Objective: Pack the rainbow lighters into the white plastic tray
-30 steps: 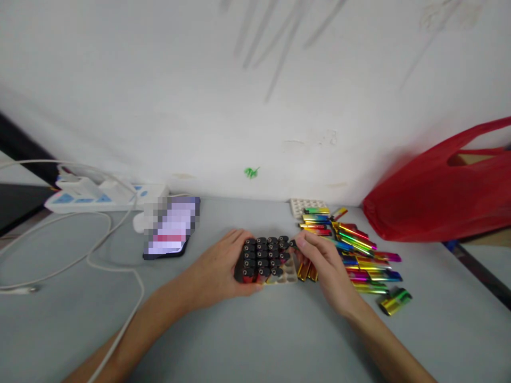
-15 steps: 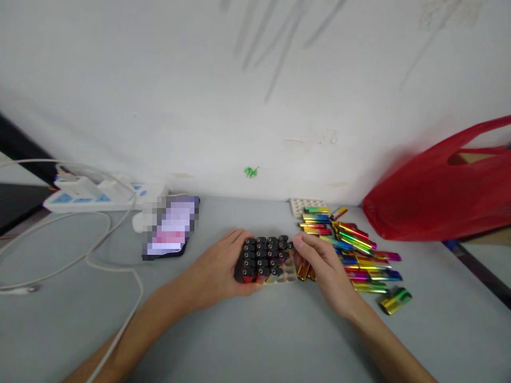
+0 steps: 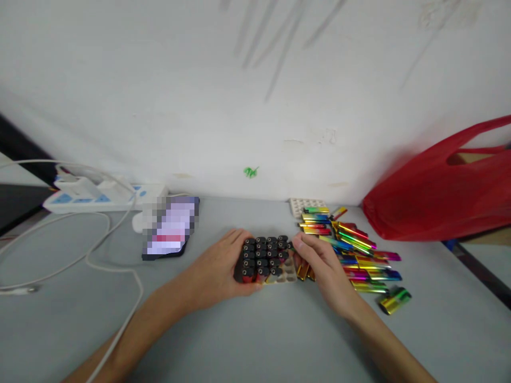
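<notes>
Several lighters [image 3: 261,255] stand upright in rows, black tops up, in a pale tray with round cells [image 3: 289,275]. Around the left side of this block my left hand [image 3: 227,266] is closed, fingers behind and thumb in front. At the block's right edge my right hand [image 3: 315,252] pinches a lighter [image 3: 290,245] by its black top; its lower part is hidden. Bare cells show at the tray's front right. Just right of the tray, partly under my right hand, lie gold lighters [image 3: 303,269].
A pile of shiny coloured lighters [image 3: 355,244] lies to the right, with a second pale tray [image 3: 307,205] behind. A red bag [image 3: 439,197] stands far right. On the left are a phone [image 3: 171,226], a power strip [image 3: 107,199] and a white cable [image 3: 136,282] crossing my left forearm.
</notes>
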